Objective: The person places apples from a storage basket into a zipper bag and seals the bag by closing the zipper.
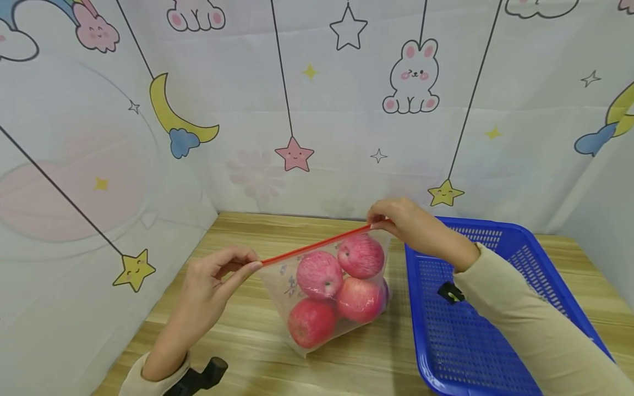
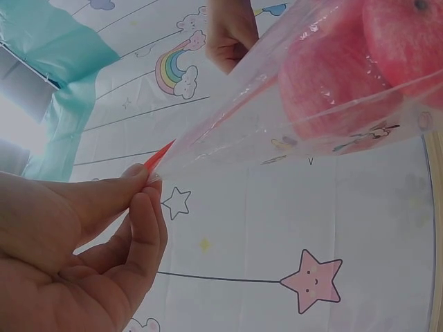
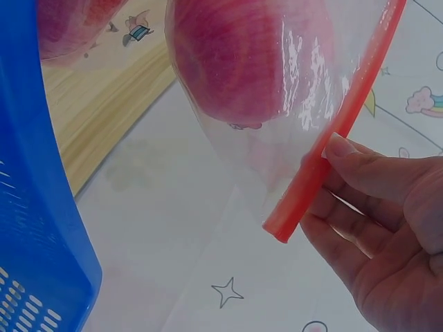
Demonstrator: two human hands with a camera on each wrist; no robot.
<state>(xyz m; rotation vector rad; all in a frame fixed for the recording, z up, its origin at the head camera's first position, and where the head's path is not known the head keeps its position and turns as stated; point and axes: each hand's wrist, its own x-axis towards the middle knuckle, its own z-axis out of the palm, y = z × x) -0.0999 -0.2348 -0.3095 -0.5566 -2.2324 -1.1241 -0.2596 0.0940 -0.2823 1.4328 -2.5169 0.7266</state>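
Note:
A clear zip bag with a red zip strip along its top holds several red apples. My left hand pinches the strip's left end between thumb and fingers. At the other end, higher up, my right hand pinches the strip near its corner. The strip runs straight between both hands, sloping up to the right. In the right wrist view, the thumb and fingers of the right hand press the red strip just in from its tip. The left wrist view shows the left hand at the bag's corner.
A blue plastic basket with perforated walls stands on the wooden table to the right, under my right forearm. Behind and at the left hangs a white cloth printed with stars, a moon and a rabbit.

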